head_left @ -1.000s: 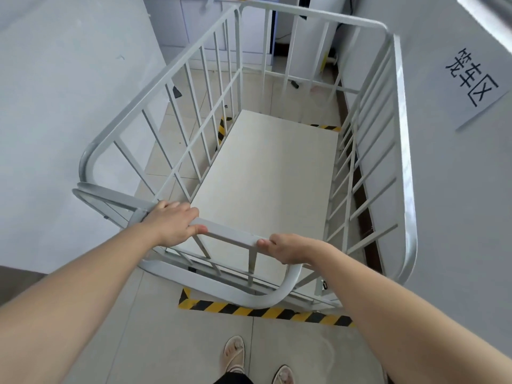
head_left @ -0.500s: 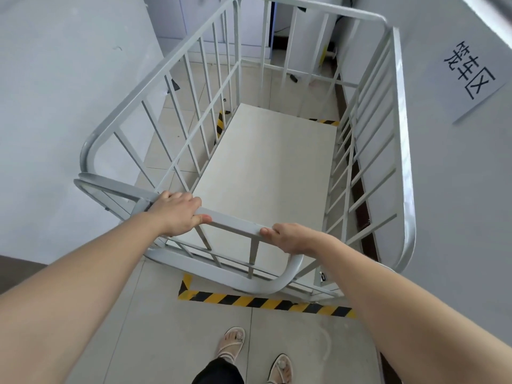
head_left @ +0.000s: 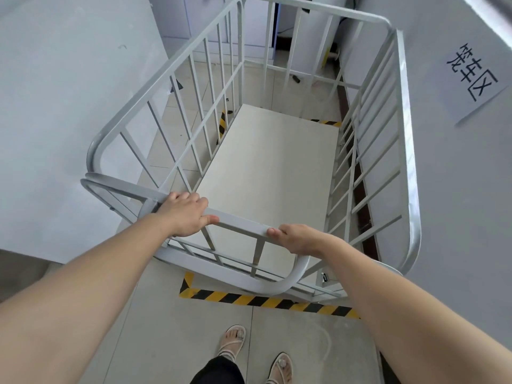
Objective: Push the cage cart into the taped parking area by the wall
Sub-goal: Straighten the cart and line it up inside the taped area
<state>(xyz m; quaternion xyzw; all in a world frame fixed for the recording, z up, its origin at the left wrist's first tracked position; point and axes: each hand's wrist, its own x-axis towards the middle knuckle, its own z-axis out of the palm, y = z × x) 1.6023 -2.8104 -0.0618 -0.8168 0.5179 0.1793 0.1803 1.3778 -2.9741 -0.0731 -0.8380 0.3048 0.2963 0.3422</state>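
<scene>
A grey metal cage cart [head_left: 404, 139] with barred sides and a pale flat deck stands in front of me, its right side close along the wall. My left hand [head_left: 185, 214] grips the near top rail at its left end. My right hand [head_left: 297, 238] grips the same rail further right. Yellow-black tape [head_left: 266, 300] runs across the floor just below the cart's near end. More tape strips show at the far left [head_left: 222, 126] and far right [head_left: 327, 122] of the deck. The cart holds nothing.
A grey wall [head_left: 465, 189] with a paper sign [head_left: 473, 76] runs along the right. A pale partition [head_left: 69, 106] closes the left side. My sandalled feet [head_left: 257, 356] stand on tiled floor behind the tape. Cabinets and a doorway lie beyond the cart.
The cart has rolled a little forward, away from me, so more of the near tape strip shows behind it. Both hands keep their grip on the rail.
</scene>
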